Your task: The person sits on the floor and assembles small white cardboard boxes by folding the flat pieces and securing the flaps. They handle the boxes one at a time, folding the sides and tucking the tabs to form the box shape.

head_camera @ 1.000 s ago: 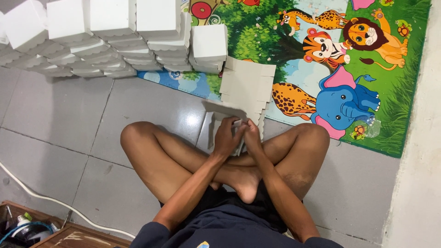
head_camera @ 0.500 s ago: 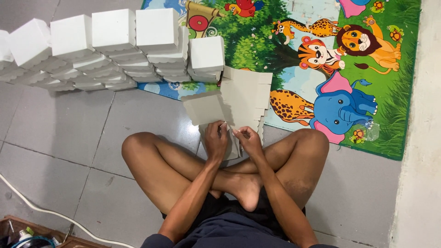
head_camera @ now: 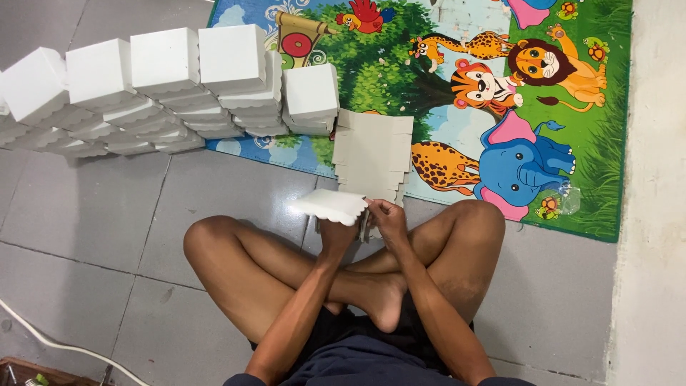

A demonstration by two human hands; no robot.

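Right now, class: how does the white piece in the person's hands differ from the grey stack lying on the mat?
The white scalloped piece is one item, held up by both hands; the grey flat stack is many sheets, lying untouched on the mat. Colour differs: white against grey. Both have wavy or notched edges.

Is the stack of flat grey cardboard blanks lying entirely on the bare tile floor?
No: the stack of flat grey cardboard blanks lies mostly on the colourful animal play mat, with only its near edge over the tile floor.

finished boxes [head_camera: 164, 86] stacked far left | flat blanks [head_camera: 373, 154] ahead on mat [head_camera: 572, 107] | mat right
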